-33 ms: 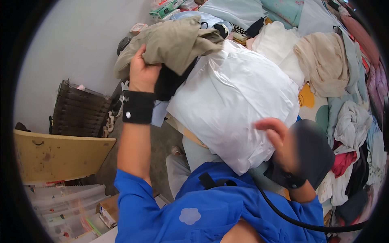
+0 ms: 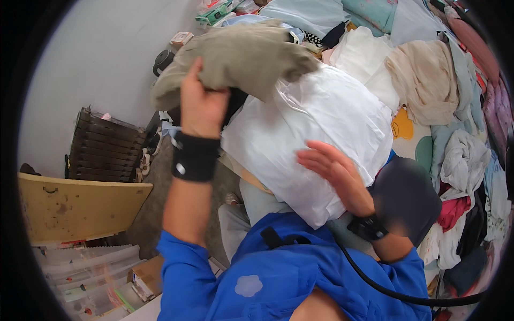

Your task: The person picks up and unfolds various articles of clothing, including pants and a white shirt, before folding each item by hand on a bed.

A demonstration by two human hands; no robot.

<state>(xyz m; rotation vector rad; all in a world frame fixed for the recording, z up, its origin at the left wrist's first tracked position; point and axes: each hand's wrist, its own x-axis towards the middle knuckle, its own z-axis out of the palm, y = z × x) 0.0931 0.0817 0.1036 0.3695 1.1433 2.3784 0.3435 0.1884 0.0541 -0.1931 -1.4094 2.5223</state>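
Observation:
My left hand (image 2: 206, 107) is closed on the edge of a bunched khaki cloth (image 2: 235, 56), thumb on top. It is slightly blurred, and its garment kind cannot be made out. Below and to the right, a smooth white cloth (image 2: 310, 120) is spread over my lap and the pile. My right hand (image 2: 340, 176) hovers at or just above the white cloth's lower right part, fingers stretched out, holding nothing; whether it touches the cloth is unclear. Something black shows partly beneath the khaki cloth.
Piled clothes lie along the far and right sides, including a beige garment (image 2: 423, 80) and a grey one (image 2: 466, 160). A black cable (image 2: 375, 286) crosses my lap. To the left stand a yellow wooden board (image 2: 80, 208) and a dark slatted rack (image 2: 104, 147).
My left hand has shifted right with the khaki cloth, whose far end now reaches further over the white cloth. My right hand has moved left over the white cloth, its fingers straighter.

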